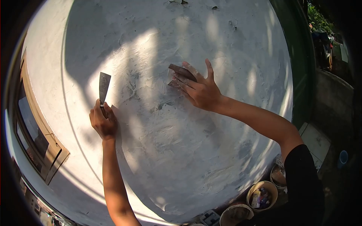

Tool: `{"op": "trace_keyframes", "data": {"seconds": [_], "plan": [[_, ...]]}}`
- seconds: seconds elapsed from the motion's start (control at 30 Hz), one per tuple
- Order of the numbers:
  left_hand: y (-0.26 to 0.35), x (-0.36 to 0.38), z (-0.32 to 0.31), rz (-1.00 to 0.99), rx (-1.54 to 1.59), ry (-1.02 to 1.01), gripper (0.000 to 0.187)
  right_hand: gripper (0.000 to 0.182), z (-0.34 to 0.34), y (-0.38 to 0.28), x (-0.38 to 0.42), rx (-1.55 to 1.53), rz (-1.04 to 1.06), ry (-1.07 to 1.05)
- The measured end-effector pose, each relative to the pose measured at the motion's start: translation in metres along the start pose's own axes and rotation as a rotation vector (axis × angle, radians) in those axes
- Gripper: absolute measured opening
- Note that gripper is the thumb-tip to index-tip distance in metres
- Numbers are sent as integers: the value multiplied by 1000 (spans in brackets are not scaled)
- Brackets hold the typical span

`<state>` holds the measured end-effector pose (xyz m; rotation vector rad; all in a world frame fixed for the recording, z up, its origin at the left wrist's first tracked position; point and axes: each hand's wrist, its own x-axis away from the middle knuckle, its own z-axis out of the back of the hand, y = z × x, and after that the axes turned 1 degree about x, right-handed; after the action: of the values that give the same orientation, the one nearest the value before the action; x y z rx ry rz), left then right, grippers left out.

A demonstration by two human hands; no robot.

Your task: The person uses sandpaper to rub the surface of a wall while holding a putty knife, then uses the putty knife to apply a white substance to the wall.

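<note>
My left hand [103,123] grips a putty knife [105,84] by its handle, with the metal blade pointing up in front of the wall. Higher and to the right, my right hand [205,93] presses a dark brown, folded piece of sandpaper [182,71] against the white wall [162,141]. Its thumb or a finger sticks out apart from the others, and part of the sheet is hidden under the fingers. Grey patches and rough, uneven streaks mark the wall around both hands. Shadows and sunlight fall across it.
A wood-framed window [39,132] is at the left. Along the wall's foot at lower right stand several buckets, one a cream bucket [274,189] with small items inside. A dark green panel [301,71] borders the wall at right, and a blue cup [342,158] lies beyond.
</note>
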<state>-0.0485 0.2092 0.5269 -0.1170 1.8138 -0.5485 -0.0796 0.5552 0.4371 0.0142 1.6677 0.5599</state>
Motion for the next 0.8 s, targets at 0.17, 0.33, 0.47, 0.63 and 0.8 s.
{"op": "trace_keyframes", "data": {"seconds": [0.17, 0.33, 0.47, 0.63, 0.8], "plan": [[-3, 2, -3, 34, -29, -15, 27, 32, 0, -4, -13, 2, -154, -11], [-1, 1, -3, 21, -24, 4, 26, 30, 6, -40, 32, -11, -196, -46], [2, 2, -3, 41, -9, 8, 25, 32, -1, -24, -6, -13, -201, -28], [-3, 0, -2, -14, -13, -10, 26, 32, -1, -42, 15, -36, -268, -17], [0, -1, -2, -1, -18, 0, 26, 32, -1, -35, 17, -55, -224, -39]]}}
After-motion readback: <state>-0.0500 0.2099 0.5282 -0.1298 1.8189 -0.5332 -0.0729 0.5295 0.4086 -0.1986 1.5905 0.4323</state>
